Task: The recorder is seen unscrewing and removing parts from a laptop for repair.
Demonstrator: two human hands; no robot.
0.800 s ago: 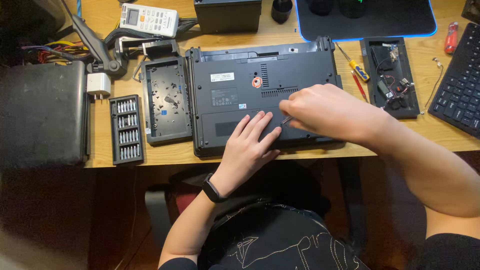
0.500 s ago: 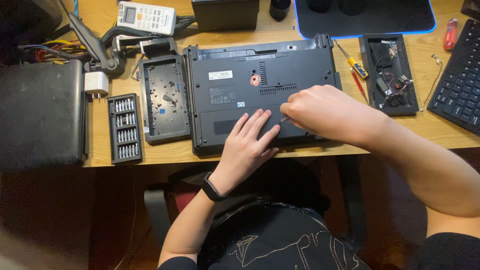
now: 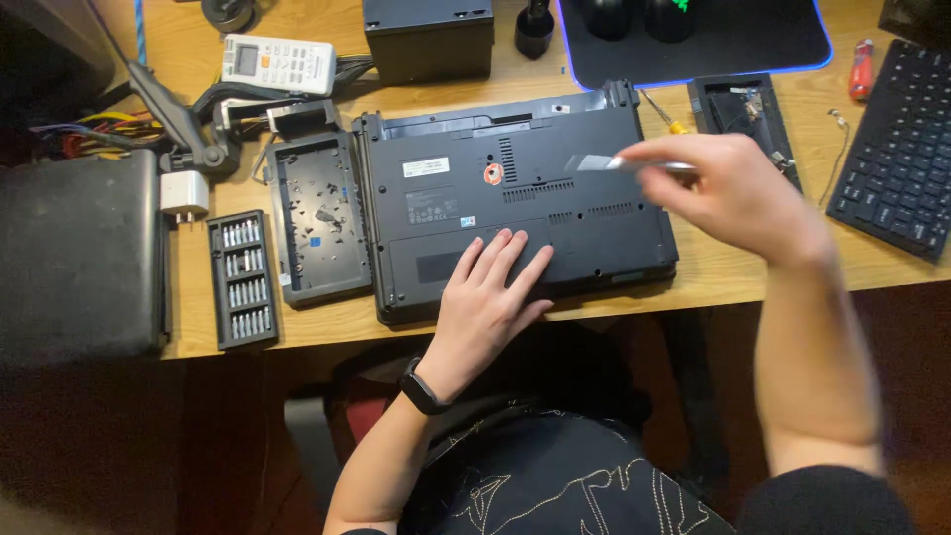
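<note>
A dark laptop (image 3: 475, 188) lies upside down on the wooden desk (image 3: 713, 272). My left hand (image 3: 490, 297) rests flat on its near edge, fingers spread, a black band on the wrist. My right hand (image 3: 733, 193) hovers above the laptop's right side, blurred, gripping a thin metal pry tool (image 3: 604, 163) whose flat tip points left over the vent slots.
A removed cover panel (image 3: 315, 218) lies left of the laptop, beside a case of screwdriver bits (image 3: 241, 279). A second tray of parts (image 3: 745, 119), a keyboard (image 3: 897, 149), a mouse mat (image 3: 733, 40), a remote (image 3: 277, 64) and a black box (image 3: 428, 38) surround it.
My right hand has lifted off the laptop's lower right area and moved up and to the right, the metal tool now showing. The left hand stays put.
</note>
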